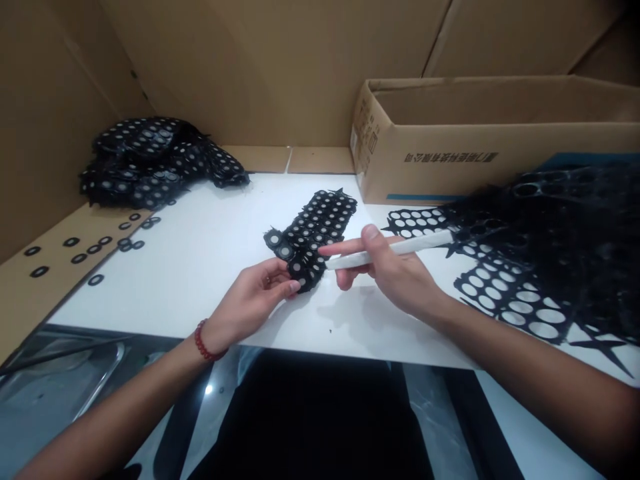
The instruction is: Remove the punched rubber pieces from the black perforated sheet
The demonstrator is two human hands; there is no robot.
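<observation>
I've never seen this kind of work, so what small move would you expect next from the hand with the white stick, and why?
Probably a short push of the white tool down into the near end of the black sheet. The right hand aims its tip at the discs there, while the left hand pinches that end steady. Loose rings lie at the left, as if popped out.

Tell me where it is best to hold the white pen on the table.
Grip the pen at its middle, from above and the right. It lies almost flat, tip toward the black sheet, and the right hand already pinches it there.
</observation>
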